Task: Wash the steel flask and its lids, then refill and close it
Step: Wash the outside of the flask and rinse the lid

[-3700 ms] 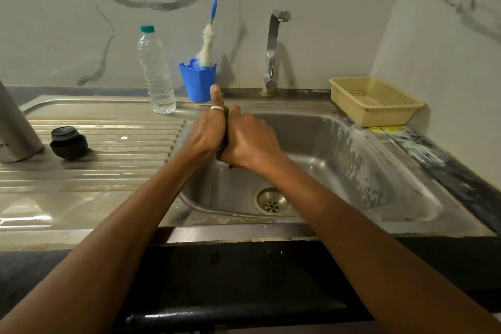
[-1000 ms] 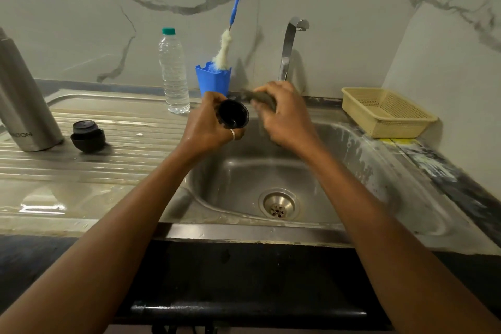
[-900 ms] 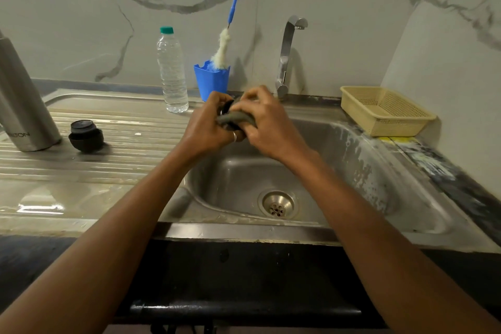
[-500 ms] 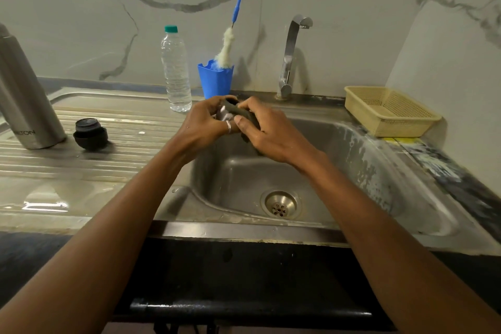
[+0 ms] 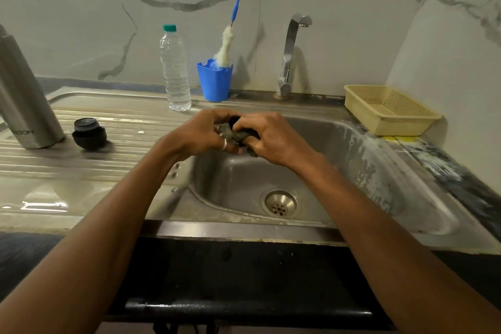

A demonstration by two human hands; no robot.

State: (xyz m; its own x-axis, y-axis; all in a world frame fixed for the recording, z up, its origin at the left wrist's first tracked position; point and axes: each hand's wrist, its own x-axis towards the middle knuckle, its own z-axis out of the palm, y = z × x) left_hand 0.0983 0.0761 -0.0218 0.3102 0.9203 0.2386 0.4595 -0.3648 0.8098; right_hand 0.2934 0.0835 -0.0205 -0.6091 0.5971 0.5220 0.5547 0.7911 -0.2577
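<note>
Head view: both hands meet above the left rim of the sink [image 5: 352, 160]. The left hand [image 5: 199, 133] has its fingers curled round a dark lid [image 5: 234, 120], of which only a small part shows between the two hands. A ring [image 5: 224, 144] sits on one finger of that hand. The right hand [image 5: 273, 138] has its fingers clamped on a grey-green pad [image 5: 233, 136], and the pad is pressed against the lid, covering most of it. How the lid is turned cannot be told.

The flask [image 5: 25, 100] stands upright and open-topped at the far left, on the ribbed steel surface [image 5: 130, 160] beside the basin, well apart from the hands. The other lid [image 5: 89, 134], black, rests on the same surface just beside the flask's base.

Along the back edge a clear bottle [image 5: 174, 68] with a green cap stands beside a blue cup [image 5: 214, 81]. A brush [image 5: 230, 35] with a blue handle leans out of the cup, against the marble wall. The tap [image 5: 291, 54] rises behind the basin. A yellow basket [image 5: 387, 108] sits at the back right corner. The drain [image 5: 280, 203] lies below the right forearm.
</note>
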